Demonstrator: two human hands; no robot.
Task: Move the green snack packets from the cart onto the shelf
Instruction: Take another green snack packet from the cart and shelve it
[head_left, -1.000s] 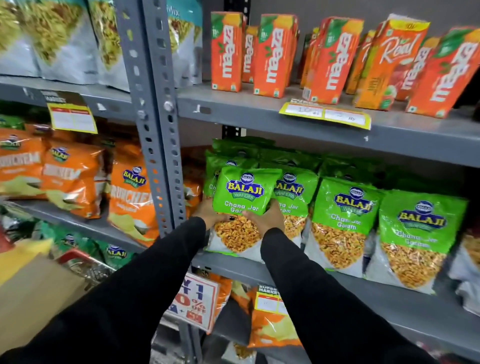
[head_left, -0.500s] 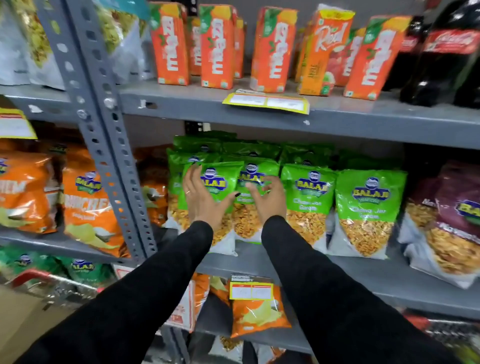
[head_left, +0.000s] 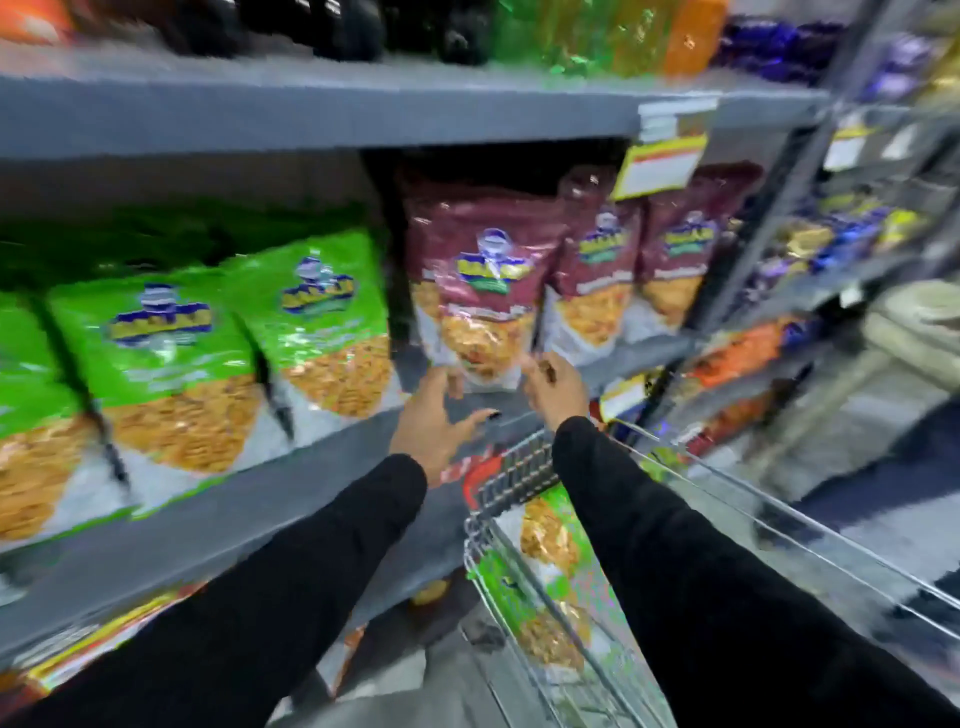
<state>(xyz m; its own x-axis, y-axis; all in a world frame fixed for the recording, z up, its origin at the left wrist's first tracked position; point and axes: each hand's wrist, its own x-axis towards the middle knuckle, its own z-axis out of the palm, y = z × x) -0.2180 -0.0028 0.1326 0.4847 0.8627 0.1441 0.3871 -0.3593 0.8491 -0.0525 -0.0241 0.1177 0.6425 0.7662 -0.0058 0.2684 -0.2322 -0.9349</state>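
Note:
Several green snack packets (head_left: 171, 364) stand in a row on the grey shelf (head_left: 218, 519) at the left. More green packets (head_left: 550, 561) lie inside the wire cart (head_left: 519, 473) at the lower right. My left hand (head_left: 434, 421) hovers in front of the shelf edge, fingers spread, holding nothing. Just below a maroon packet, my right hand (head_left: 553, 387) is empty too, with its fingers loosely curled. Both hands are above the cart's near end. The whole view is blurred by motion.
Maroon snack packets (head_left: 483, 291) stand on the same shelf to the right of the green ones. Bottles line the shelf above. A yellow price tag (head_left: 657, 166) hangs from the upper shelf. More shelving and floor lie to the right.
My hands have let go of the green packet on the shelf. The view has swung right and down, bringing the maroon packets and the cart into sight.

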